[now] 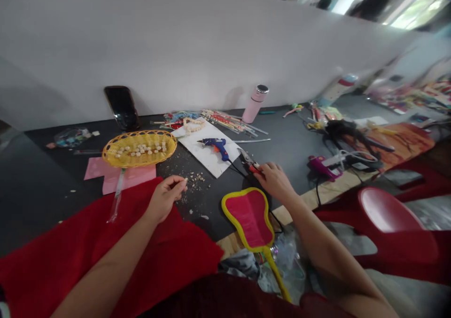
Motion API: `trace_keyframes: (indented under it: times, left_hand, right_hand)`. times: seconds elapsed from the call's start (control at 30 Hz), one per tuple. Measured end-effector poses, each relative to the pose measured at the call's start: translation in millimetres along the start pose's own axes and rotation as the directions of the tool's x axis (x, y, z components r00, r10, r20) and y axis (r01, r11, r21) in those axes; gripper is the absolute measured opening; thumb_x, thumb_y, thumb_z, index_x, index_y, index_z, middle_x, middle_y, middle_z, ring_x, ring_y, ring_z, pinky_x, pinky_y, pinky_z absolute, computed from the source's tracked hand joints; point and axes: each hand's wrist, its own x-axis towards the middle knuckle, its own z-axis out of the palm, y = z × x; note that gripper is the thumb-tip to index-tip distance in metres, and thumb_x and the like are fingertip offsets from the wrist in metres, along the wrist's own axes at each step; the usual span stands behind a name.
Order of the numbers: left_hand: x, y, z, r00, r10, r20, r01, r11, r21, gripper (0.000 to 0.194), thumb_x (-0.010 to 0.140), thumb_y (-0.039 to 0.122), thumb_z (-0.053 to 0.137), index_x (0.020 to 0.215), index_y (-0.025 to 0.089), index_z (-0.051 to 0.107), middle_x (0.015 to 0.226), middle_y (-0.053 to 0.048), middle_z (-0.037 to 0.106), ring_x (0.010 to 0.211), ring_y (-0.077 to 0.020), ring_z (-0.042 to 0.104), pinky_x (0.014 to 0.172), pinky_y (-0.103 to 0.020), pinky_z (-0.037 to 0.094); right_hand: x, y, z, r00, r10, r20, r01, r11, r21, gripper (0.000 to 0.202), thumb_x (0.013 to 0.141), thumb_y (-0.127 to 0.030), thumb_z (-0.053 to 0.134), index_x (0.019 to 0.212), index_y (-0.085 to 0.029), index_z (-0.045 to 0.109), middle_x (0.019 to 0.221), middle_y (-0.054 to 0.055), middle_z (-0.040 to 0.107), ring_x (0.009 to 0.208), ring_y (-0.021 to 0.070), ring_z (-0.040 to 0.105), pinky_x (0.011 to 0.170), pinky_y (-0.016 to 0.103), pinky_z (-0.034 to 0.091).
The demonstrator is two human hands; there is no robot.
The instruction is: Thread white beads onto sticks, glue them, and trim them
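Note:
My left hand [165, 197] is closed in a pinch on a small pale piece [185, 181], just above scattered pale crumbs [197, 178] on the dark table. Red-handled pliers [248, 158] lie under my right hand [274, 181], whose fingers are closed around the handle; the metal jaws point away toward the back left. Between and beyond the hands, a blue glue gun [219, 145] rests on a white board [211, 164]. Several pale pieces [141, 149] lie in a yellow woven basket [110, 145], behind my left hand.
Red cloth [105, 243] covers the front left. A pink-and-yellow paddle [248, 217] overhangs the front edge. At the back stand a phone [122, 107], bundled sticks [225, 121] and a pink flask [254, 104]. A purple glue gun [324, 168] and red chair [391, 210] are right.

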Motion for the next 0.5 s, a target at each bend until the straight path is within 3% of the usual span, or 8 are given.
trace_keyframes:
  times: [0.1,0.2,0.3,0.43,0.5]
  left_hand:
    - [1,-3,-2.3,1.000,0.010,0.006,-0.010,1.000,0.012,0.021,0.069,0.034,0.070,0.077,0.017,0.062,0.063,0.002,0.056,0.047,-0.0044,0.038,0.044,-0.018,0.028]
    - [5,-10,-5.2,1.000,0.017,0.023,-0.017,1.000,0.014,0.019,0.071,0.033,0.069,0.080,0.017,0.062,0.066,0.001,0.057,0.050,-0.0045,0.038,0.045,-0.018,0.028]
    - [8,-15,-6.4,0.999,0.018,0.028,-0.017,1.000,-0.006,0.020,0.071,0.033,0.069,0.081,0.017,0.062,0.067,0.001,0.057,0.049,-0.0042,0.037,0.044,-0.018,0.027]
    - [9,-14,-6.0,0.999,0.004,0.033,-0.003,0.999,-0.037,0.022,0.070,0.034,0.070,0.079,0.017,0.061,0.066,0.001,0.057,0.047,-0.0038,0.036,0.043,-0.018,0.026]
    - [9,-13,-5.9,0.999,-0.002,0.041,0.004,0.998,-0.056,0.022,0.070,0.034,0.070,0.080,0.016,0.061,0.065,0.001,0.057,0.047,-0.0035,0.037,0.043,-0.017,0.026]
  right_hand:
    - [0,3,7,1.000,0.009,0.006,-0.009,1.000,-0.011,0.018,0.086,-0.031,0.051,0.083,-0.016,0.061,0.090,0.013,0.060,0.085,0.0242,0.054,0.081,0.037,0.039]
    - [-2,15,20,0.998,0.016,-0.059,-0.009,0.992,0.124,0.018,0.085,-0.031,0.052,0.083,-0.016,0.061,0.096,0.013,0.060,0.091,0.0225,0.053,0.085,0.035,0.038]
    - [-5,32,27,0.984,0.112,-0.137,-0.077,0.968,0.239,0.020,0.086,-0.033,0.049,0.084,-0.017,0.059,0.103,0.014,0.059,0.093,0.0201,0.054,0.083,0.031,0.040]
    - [-5,44,10,0.959,0.231,-0.166,-0.167,0.929,0.330,0.025,0.087,-0.040,0.045,0.083,-0.018,0.055,0.103,0.013,0.059,0.083,0.0189,0.057,0.071,0.032,0.044]
    - [-3,37,-9,0.921,0.378,-0.094,-0.253,0.765,0.593,0.028,0.085,-0.046,0.047,0.082,-0.019,0.053,0.090,0.009,0.062,0.070,0.0167,0.058,0.060,0.029,0.045]
